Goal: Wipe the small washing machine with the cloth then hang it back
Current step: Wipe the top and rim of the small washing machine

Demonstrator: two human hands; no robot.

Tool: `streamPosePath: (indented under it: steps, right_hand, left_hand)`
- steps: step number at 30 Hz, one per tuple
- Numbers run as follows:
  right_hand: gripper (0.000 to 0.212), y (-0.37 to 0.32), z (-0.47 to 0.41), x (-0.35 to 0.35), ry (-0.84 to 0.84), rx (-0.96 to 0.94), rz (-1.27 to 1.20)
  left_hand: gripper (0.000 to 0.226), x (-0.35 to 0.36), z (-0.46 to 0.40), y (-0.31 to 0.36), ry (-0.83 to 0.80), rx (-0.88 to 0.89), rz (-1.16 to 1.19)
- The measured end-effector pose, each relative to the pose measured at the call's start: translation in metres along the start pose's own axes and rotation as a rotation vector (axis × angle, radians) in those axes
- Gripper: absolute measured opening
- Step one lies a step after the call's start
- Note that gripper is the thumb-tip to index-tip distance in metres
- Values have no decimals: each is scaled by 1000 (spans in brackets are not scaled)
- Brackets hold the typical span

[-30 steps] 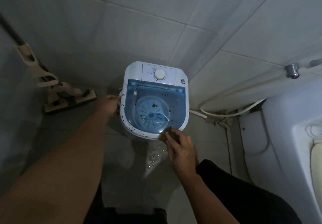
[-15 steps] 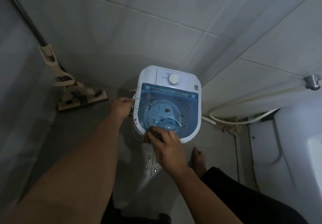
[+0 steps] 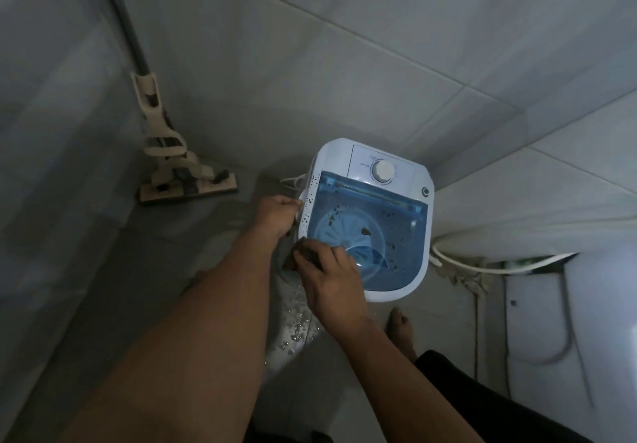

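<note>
A small white washing machine with a blue see-through lid and a white dial stands on the floor against the tiled wall. Dark specks dot its left rim and lid. My left hand grips the machine's left side. My right hand presses a dark cloth onto the front left corner of the rim. Most of the cloth is hidden under my fingers.
A beige flat mop leans in the left corner. A white hose runs along the floor to the right of the machine, beside a white toilet. Water drops lie on the floor in front. A bare foot stands close by.
My right hand has slid the cloth leftwards along the front rim, from the front middle to the front left corner. My left hand stays on the left side. The camera has shifted.
</note>
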State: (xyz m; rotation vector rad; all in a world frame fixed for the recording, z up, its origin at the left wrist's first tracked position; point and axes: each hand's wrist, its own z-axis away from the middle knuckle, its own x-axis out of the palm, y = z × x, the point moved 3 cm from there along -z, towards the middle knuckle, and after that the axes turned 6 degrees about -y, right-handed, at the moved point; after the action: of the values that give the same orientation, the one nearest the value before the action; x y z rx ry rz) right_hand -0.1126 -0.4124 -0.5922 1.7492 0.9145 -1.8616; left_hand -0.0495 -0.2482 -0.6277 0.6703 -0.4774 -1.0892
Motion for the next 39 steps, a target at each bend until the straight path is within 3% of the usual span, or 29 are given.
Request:
streamPosePath:
  steps: [12, 20, 30, 35, 39]
  right_hand:
    - [29, 8, 1, -13, -28, -99, 65]
    - [29, 13, -39, -14, -75, -18, 27]
    - [32, 33, -55, -28, -122, -253, 161]
    - [30, 68, -112, -56, -171, -170, 184]
    - [27, 79, -163, -82, -16, -96, 56]
  left_hand:
    - [9, -3, 6, 2, -109, -68, 26]
    - [9, -6, -4, -4, -101, -42, -6]
    - [11, -6, 16, 6, -160, -101, 29]
    - [21, -8, 16, 6, -188, -114, -5]
    - [17, -10, 15, 6, -195, -123, -17]
